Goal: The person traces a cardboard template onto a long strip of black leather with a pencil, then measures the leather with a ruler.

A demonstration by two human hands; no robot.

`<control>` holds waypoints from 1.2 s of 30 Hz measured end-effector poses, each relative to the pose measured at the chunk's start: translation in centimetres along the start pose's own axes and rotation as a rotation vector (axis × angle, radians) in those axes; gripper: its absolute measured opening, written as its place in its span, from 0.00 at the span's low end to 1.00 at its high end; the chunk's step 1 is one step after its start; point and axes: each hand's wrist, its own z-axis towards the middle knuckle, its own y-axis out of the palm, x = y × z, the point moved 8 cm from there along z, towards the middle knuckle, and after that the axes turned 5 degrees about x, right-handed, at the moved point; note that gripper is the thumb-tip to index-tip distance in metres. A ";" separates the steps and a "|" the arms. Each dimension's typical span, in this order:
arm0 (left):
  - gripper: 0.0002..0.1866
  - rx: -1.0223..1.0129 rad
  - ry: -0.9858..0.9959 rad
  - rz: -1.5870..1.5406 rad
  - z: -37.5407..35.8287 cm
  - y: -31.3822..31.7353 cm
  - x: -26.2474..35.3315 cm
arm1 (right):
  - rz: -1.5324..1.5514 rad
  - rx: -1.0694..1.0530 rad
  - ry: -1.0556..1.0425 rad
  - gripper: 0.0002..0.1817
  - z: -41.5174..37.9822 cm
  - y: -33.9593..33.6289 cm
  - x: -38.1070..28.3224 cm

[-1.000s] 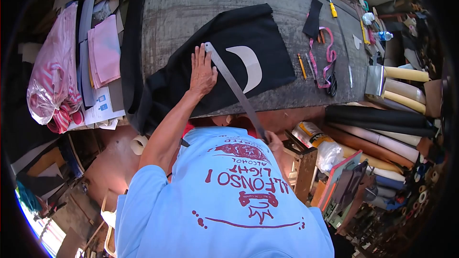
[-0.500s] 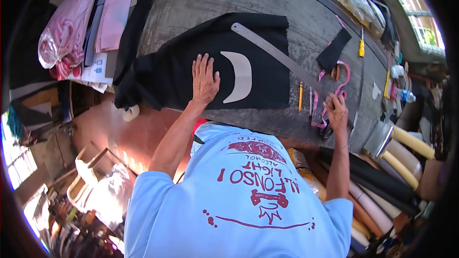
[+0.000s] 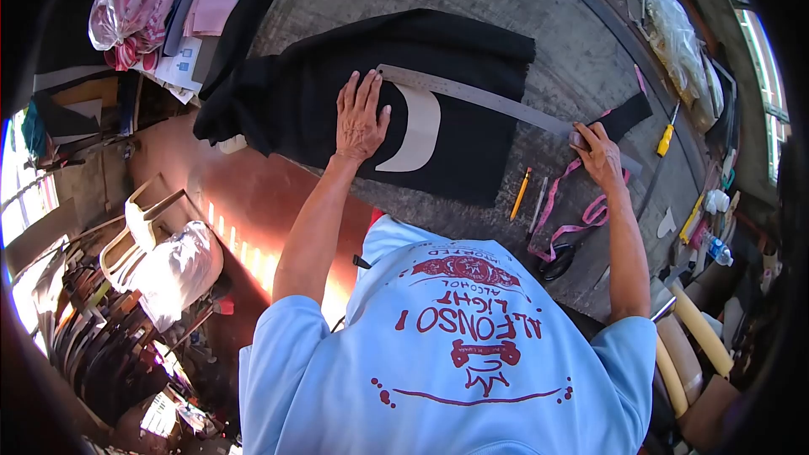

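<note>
Across black cloth (image 3: 484, 152), the ruler (image 3: 480, 98) now overlaps the crescent (image 3: 420, 131).

ok so the top tip of the pale crescent-shaped piece (image 3: 415, 136) is hidden under the long grey metal ruler (image 3: 480, 97), and the ruler's markings are too small to read. The right hand (image 3: 600, 156) covers a bit of the ruler too. Far left, the pink-and-clear plastic bag (image 3: 139, 2) gets cut off by the top edge, and I can't read the small print on the white paper sheet (image 3: 183, 63). Bottom edge crops the light blue printed T-shirt (image 3: 354, 404), and the near-left clutter's too blurry to make out
</note>
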 end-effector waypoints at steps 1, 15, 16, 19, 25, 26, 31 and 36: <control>0.32 -0.002 0.004 0.009 0.0 0.0 0.1 | 0.005 -0.002 -0.002 0.23 -0.1 0.4 0.1; 0.32 -0.032 0.029 0.096 0.3 0.7 0.4 | 0.072 0.039 0.100 0.27 -0.1 1.1 0.3; 0.31 -0.025 0.034 0.097 0.4 0.5 0.5 | 0.073 0.039 0.090 0.26 -0.2 1.5 0.7; 0.31 -0.026 0.033 0.091 0.4 0.5 0.5 | 0.081 0.053 0.092 0.25 -0.2 1.8 1.0; 0.31 -0.012 0.043 0.082 0.3 0.5 0.5 | 0.046 0.104 0.084 0.23 0.4 1.5 0.9; 0.31 -0.013 0.041 0.076 0.2 0.6 0.4 | 0.045 0.100 0.089 0.23 0.5 1.6 1.0; 0.31 -0.016 0.036 0.067 0.3 0.5 0.4 | 0.077 0.082 0.146 0.22 0.8 1.9 1.3; 0.34 -0.010 0.000 0.023 0.6 0.2 0.9 | 0.114 0.160 0.140 0.24 0.8 0.4 0.4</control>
